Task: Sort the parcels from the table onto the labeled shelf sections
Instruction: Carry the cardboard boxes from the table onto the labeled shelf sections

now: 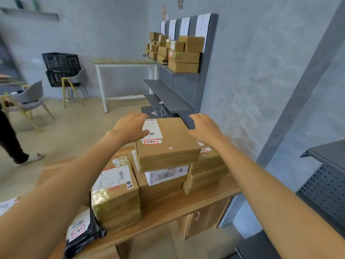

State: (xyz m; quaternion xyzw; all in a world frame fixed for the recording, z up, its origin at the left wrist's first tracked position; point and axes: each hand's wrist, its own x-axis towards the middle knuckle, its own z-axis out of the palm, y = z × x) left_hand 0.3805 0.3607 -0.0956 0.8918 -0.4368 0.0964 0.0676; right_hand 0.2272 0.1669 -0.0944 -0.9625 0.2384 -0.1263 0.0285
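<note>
A: Grip status?

B: Your left hand lies on the far-left corner of the top cardboard parcel, thumb across its white shipping label. Fingers loosely bent, not wrapped round it. Your right hand is at the parcel's far-right edge, fingers curled downward. Can't tell if they touch the box.

A: Where's the parcel?

B: Top of the middle stack on the wooden desk. A small red-bordered sticker sits on its lid below the shipping label. Under it is a box with a white printed panel.

A: Around it?

B: A taped box on the left, touching the stack. Two more boxes stacked on the right. A black poly mailer with a red-bordered sticker lies at the near-left desk edge.

A: Shelf?

B: Grey shelf unit against the wall beyond the desk. The top shelf holds stacked cardboard boxes under white paper sheets. Print unreadable.
</note>
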